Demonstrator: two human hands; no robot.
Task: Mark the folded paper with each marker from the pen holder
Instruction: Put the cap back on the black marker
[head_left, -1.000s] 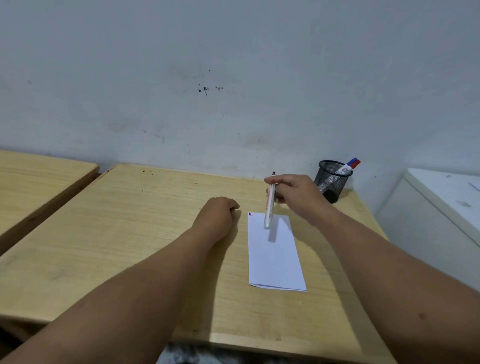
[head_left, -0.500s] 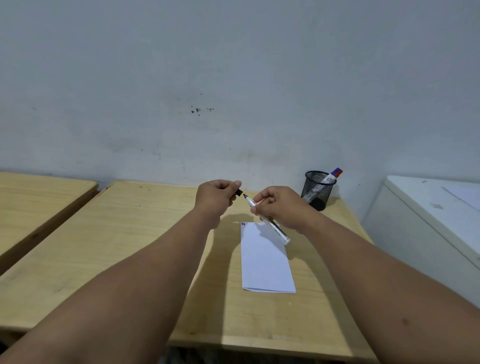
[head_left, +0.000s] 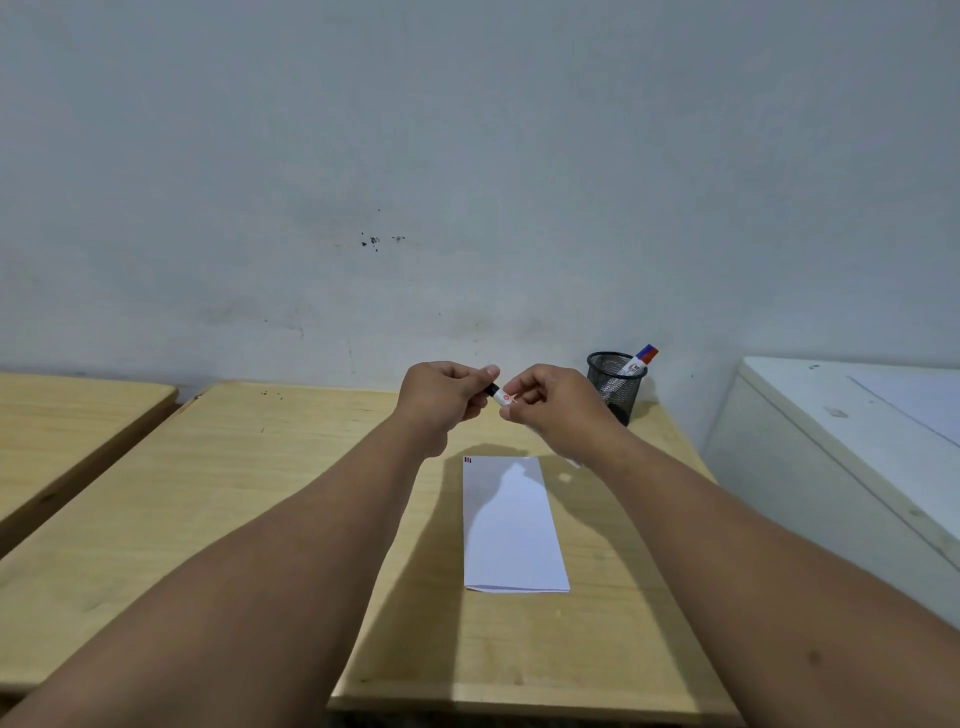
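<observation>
A folded white paper (head_left: 511, 525) lies on the wooden table (head_left: 249, 499), with small red and dark marks at its top left corner. Both hands hover above its far end. My right hand (head_left: 550, 402) grips a white marker (head_left: 502, 397) by its barrel. My left hand (head_left: 447, 397) pinches the marker's black cap (head_left: 492, 389), which sits against the marker's end. A black mesh pen holder (head_left: 615, 384) stands at the back right with markers in it, a blue and a red cap (head_left: 647, 355) sticking out.
A second wooden table (head_left: 67, 421) stands to the left across a gap. A white cabinet (head_left: 852, 441) stands to the right. A grey wall runs right behind the tables.
My right hand lifted the marker off the paper. My left hand rose from the table with the black cap and has brought it onto the marker's tip.
</observation>
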